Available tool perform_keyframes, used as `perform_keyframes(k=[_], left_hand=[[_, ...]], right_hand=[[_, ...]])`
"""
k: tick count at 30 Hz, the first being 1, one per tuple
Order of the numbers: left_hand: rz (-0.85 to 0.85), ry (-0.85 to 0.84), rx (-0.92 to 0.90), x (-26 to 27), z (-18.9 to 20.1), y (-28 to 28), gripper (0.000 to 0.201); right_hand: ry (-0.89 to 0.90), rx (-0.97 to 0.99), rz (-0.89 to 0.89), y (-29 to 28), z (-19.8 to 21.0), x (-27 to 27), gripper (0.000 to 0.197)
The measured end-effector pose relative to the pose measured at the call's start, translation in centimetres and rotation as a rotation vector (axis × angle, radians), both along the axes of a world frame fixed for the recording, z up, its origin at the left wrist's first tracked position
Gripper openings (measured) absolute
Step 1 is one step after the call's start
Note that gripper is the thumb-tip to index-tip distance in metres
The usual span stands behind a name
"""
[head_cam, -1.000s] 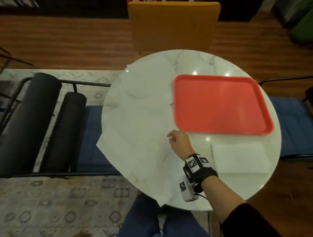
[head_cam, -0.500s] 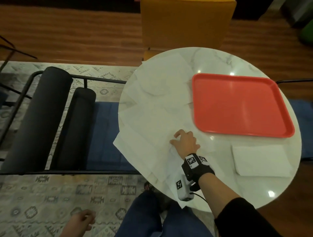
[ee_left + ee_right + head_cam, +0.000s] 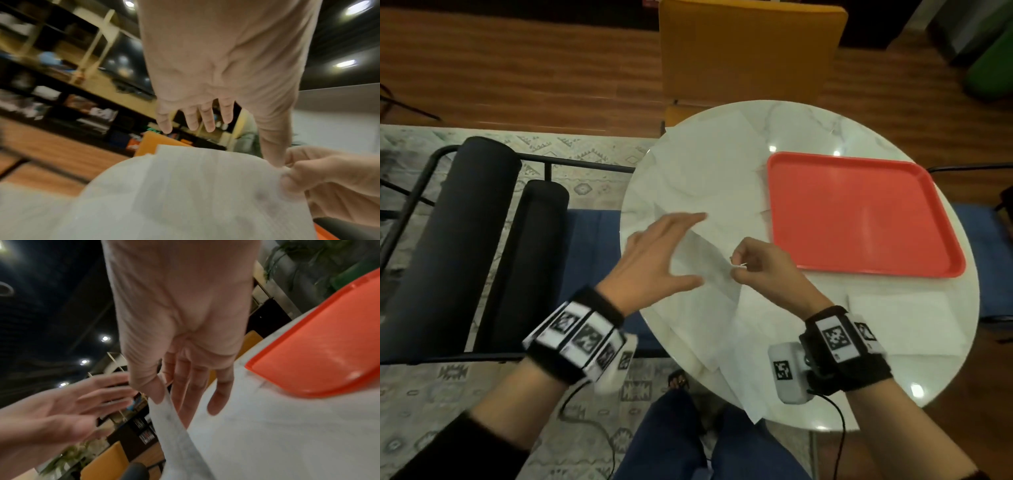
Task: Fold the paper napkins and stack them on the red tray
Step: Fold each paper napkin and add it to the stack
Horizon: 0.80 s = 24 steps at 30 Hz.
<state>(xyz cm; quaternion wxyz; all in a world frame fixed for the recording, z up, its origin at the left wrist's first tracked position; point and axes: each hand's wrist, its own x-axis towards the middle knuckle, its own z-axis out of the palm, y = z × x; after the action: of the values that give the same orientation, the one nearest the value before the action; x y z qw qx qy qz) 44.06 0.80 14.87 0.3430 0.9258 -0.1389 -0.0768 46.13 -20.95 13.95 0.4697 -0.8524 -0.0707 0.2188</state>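
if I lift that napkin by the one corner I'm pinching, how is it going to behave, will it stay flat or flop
Probably flop: the napkin already bends up in a soft curve from the corner the right hand pinches. It looks thin and light, so it may drag neighbouring sheets it overlaps. The open left hand nearby could steady it.

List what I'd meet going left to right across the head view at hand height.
Black bolster cushions → left hand → lifted napkin → right hand → red tray.
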Motion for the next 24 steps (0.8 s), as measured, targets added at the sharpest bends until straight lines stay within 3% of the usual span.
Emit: perform_keyframes(k=[2,4,7,9,11,16,19,22,24], left_hand=[[-0.127,-0.038,0.07,1.9,1.6,-2.0,0.062],[-0.196,-0.027,0.141,3.1,2.1,-2.7,0.03],[-0.234,0.109,-0.011,3.8,2.2,-2.8,0.01],[-0.24,0.206,-0.131,3.6,2.5,-3.0,0.008],[-0.224,0.241,-0.153,3.4,2.5,-3.0,0.01],[-0.108,0.413,-0.181,2.9,2.1,0.6,0.014],[-0.025,0.555,-0.349,2.8,1.8,2.5,0.011],[0.09,0.624,-0.464,3.4,0.2,2.9,0.019],[0.155,0.622,-0.447,4.0,-1.6,2.6,0.019]], right_hand=[[-0.012,0.029,0.021,-0.7,1.8,-0.2,0.012],[0.027,0.101,-0.017,-1.8,3.2,-0.6,0.015],[0.066,0.083,0.01,-2.8,4.3,-1.0,0.024],[-0.015,-0.032,0.033,-2.8,4.2,-1.1,0.02],[-0.027,0.019,-0.038,-2.8,4.3,-1.2,0.012],[0.108,0.235,-0.18,-4.9,5.1,-1.8,0.019],[0.211,0.318,-0.25,-6.0,4.5,-1.5,0.022],[0.29,0.313,-0.266,-6.5,2.5,-0.2,0.023],[0.318,0.228,-0.216,-6.4,0.4,1.0,0.022]])
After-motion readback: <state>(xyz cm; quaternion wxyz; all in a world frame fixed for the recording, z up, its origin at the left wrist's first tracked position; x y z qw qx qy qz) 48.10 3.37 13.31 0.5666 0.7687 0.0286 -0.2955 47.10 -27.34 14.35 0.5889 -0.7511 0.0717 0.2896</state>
